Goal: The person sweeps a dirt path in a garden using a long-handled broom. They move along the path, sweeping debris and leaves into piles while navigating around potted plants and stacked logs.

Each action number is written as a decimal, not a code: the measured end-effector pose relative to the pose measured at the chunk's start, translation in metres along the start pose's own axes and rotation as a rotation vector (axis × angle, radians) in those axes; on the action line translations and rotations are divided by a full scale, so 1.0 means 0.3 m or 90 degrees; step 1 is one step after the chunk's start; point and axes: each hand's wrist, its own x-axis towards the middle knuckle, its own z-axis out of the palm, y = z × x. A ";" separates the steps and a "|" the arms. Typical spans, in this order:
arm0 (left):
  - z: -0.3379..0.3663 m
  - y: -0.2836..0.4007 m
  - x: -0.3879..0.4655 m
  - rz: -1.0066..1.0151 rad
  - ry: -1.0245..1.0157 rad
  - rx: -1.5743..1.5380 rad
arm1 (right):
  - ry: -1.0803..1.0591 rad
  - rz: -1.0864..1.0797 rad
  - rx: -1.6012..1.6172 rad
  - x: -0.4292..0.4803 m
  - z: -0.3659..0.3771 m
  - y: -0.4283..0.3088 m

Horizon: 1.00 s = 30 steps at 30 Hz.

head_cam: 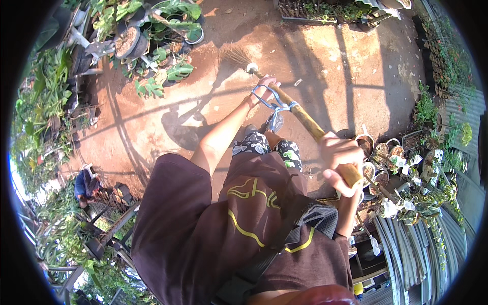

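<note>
A stick broom with a long wooden handle [308, 121] slants across the view in front of my body. Its thin, fanned bristles [237, 54] are at the far end, beyond a white collar [252, 68], over the dirt floor. My left hand [265, 87] grips the handle low down, near the collar. Around the middle of the handle a blue cord [283, 106] is tied, and its loop lies across my left wrist area. Close to the handle's top end, my right hand [340, 158] is wrapped around it, slightly blurred.
Potted plants [131, 42] crowd a rack at the left. A seedling tray [309, 15] lies ahead. Several small pots [381, 152] stand at the right, near stacked metal strips [408, 259]. Another person [85, 185] is low down among plants at the left. Shadows cross the dirt floor [152, 126].
</note>
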 end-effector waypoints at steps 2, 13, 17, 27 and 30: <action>0.061 -0.084 -0.036 -0.011 0.014 -0.154 | -0.040 -0.008 0.003 0.016 0.003 -0.024; 0.319 0.409 -0.184 0.184 -0.034 -0.110 | -0.135 -0.081 0.012 -0.102 -0.039 -0.419; 0.297 0.522 -0.024 0.209 -0.031 -0.102 | -0.121 -0.164 -0.041 -0.148 -0.095 -0.479; 0.452 0.276 0.469 0.077 -0.074 -0.071 | -0.023 -0.097 -0.002 0.152 -0.567 -0.185; 0.575 0.336 0.399 0.008 -0.066 -0.112 | -0.091 -0.094 0.046 0.157 -0.665 -0.246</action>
